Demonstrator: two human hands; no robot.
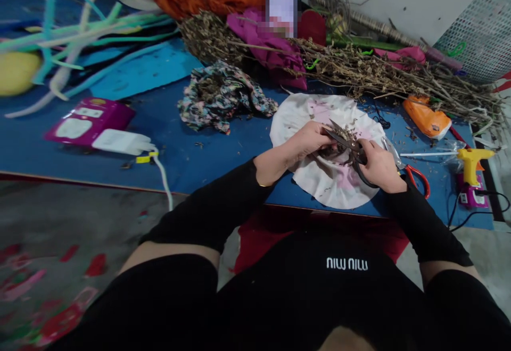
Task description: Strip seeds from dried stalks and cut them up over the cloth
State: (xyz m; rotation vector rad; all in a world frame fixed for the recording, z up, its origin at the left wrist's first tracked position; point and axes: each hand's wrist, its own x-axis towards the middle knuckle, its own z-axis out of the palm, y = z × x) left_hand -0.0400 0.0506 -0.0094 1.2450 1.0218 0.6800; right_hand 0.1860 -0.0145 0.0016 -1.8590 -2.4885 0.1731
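Note:
My right hand (pixel 377 164) is closed round the black handles of a pair of scissors (pixel 339 134), whose blades point up and to the left, apart at the tips. My left hand (pixel 313 139) is closed beside the blades, its fingers pinched at dried plant bits (pixel 333 151); what exactly it grips is partly hidden. Beneath both hands lies a round white cloth (pixel 293 114) with pinkish patches, gathered around a small heap of the dry plant material. Another pair of scissors with red handles (pixel 421 181) rests just right of my right hand.
A yellow glue gun (pixel 473 159) stands at the right edge with its cord. Dried stalks (pixel 359 69) run along the back. Left are a patterned cloth bundle (pixel 227 95), a purple packet (pixel 96 117), a white power strip (pixel 122 142) and long foam strips (pixel 83 32). The blue table (pixel 223 154) ends before my body.

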